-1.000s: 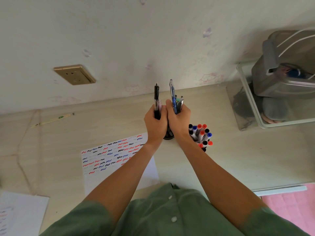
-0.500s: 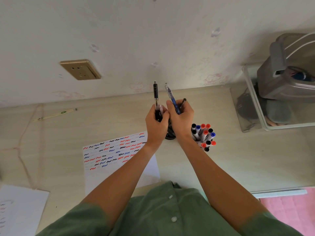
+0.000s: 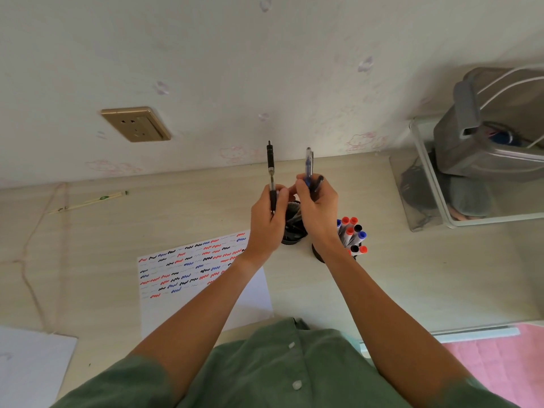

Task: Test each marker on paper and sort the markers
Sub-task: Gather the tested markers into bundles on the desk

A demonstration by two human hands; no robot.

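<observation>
Scribbled test paper lies nearest on the desk; beyond it the left hand grips a black pen upright and the right hand clutches a blue pen with others, above a dark cup. Just beside, a holder brims with markers; the crowded right grip could let a pen slip, or a wrist could tip that holder.

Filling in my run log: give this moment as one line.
left hand: grips black pen upright | right hand: grips blue pen | both above black cup | test sheet: squiggles drawn
</observation>
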